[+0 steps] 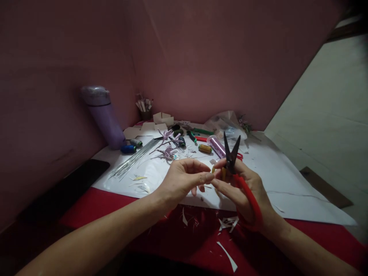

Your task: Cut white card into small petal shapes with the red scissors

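My left hand [186, 176] is closed in a pinch, thumb against index finger, at a small yellow piece [213, 169], largely hidden by the fingers. My right hand [244, 184] has red-handled scissors [249, 201] hooked over it. Their dark blades point up and stand apart. The right fingertips meet the left ones around the yellow piece, and more yellow shows between the right fingers. White paper scraps [229, 223] lie below the hands on the red cloth [184, 245].
Behind the hands, a white sheet [287, 191] bears thin wires [136, 159], purple flower-like pieces [169, 149], a gold thread spool [205, 148], a blue spool [128, 148] and green-handled pliers [191, 136]. A purple bottle [105, 119] stands at left by the wall, near a clear plastic bag [227, 124] further right.
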Tool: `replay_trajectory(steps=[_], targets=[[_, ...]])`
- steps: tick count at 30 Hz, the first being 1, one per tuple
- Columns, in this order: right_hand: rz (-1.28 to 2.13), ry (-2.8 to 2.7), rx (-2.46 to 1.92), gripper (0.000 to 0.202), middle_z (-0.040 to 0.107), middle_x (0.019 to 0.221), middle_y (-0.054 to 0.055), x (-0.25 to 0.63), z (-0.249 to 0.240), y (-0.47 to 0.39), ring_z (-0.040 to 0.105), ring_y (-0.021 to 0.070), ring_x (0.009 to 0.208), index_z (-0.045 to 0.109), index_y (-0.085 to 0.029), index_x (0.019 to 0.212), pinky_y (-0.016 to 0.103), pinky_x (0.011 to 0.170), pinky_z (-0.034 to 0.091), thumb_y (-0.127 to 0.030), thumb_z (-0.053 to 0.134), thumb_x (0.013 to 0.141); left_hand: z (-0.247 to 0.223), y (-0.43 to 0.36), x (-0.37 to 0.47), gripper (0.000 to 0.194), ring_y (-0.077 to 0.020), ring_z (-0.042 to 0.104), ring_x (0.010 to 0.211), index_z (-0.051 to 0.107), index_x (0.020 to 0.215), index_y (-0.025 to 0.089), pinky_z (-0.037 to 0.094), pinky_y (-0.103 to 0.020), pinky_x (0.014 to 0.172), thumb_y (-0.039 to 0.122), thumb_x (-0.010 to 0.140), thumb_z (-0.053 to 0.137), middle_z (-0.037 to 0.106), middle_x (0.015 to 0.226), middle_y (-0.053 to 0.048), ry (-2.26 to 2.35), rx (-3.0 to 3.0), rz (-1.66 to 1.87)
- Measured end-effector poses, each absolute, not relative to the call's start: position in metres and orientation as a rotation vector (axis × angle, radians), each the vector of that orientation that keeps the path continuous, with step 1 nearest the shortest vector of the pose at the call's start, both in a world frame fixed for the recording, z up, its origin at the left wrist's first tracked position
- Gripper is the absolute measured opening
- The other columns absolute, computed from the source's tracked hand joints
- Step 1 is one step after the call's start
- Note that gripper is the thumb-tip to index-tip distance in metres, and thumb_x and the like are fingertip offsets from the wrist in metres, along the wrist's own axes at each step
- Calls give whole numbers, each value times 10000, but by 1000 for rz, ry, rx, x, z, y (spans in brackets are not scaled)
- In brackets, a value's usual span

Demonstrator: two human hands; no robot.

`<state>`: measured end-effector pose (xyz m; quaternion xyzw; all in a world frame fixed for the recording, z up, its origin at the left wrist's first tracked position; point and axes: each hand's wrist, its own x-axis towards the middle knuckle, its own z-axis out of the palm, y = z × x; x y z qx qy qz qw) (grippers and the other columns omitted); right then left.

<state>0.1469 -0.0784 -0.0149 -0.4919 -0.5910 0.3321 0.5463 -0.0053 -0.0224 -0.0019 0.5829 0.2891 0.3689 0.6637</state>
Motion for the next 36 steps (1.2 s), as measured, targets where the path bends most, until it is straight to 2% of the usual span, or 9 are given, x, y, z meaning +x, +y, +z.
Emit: replay_trajectory(steps=[4, 11, 20, 27, 36], targets=[[781, -1441, -1151, 176, 538, 669, -37, 148, -16, -80, 498, 108, 558, 513, -224, 947, 211, 483, 385, -226, 618, 806, 3, -24, -5, 165, -88, 507, 455, 623, 660, 108, 397, -205, 414, 260, 702, 671, 601, 578, -25, 736, 1400, 793], [847, -1445, -1134, 202, 548, 708, -27, 151, -10, -81, 530, 118, 606, 517, -223, 948, 223, 526, 420, -218, 639, 786, 2, -21, -9, 164, -87, 520, 424, 618, 651, 106, 431, -219, 435, 249, 719, 662, 602, 561, -21, 663, 1391, 698], [895, -1334, -1082, 210, 617, 696, 7, 153, -4, -74, 614, 150, 612, 535, -172, 983, 268, 579, 504, -316, 563, 833, -4, -15, -8, 191, -60, 491, 378, 576, 605, 103, 376, -175, 377, 225, 705, 684, 588, 543, -8, 615, 1099, 697], [845, -1272, -1181, 266, 606, 662, -16, 146, -5, -78, 587, 147, 589, 545, -203, 950, 248, 529, 457, -256, 679, 726, -6, -18, -6, 207, -54, 486, 377, 573, 601, 106, 389, -177, 388, 241, 702, 692, 589, 545, -3, 635, 1113, 728], [791, -1302, -1244, 249, 561, 623, -28, 150, -3, -81, 520, 128, 558, 543, -192, 939, 241, 501, 392, -221, 662, 722, -10, -20, -6, 206, -102, 566, 493, 658, 760, 106, 471, -236, 494, 276, 670, 733, 635, 650, -30, 597, 1286, 729]])
